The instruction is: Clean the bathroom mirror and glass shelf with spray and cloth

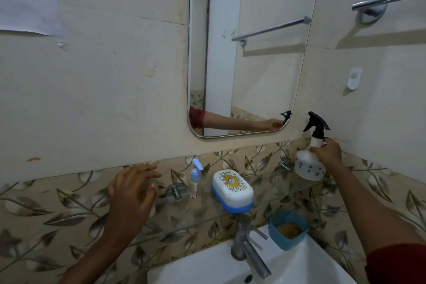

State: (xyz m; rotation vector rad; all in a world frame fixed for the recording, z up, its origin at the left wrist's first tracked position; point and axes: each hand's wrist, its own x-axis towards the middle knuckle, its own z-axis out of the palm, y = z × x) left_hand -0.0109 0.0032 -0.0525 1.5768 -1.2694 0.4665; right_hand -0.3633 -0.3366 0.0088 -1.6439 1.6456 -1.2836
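The right hand [327, 152] grips the upright spray bottle [309, 168], and the mirror [249, 53] is up and left of it. I cannot tell if the left hand [131, 193] holds anything.

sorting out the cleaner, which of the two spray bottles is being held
The white bottle with the black trigger, gripped at its neck by the right hand. The small clear bottle with the pale blue pump stands unheld beside the soap box.

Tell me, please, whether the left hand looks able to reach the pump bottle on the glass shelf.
Probably yes: the left hand is beside the pump bottle on the glass shelf, and nothing stands between them.
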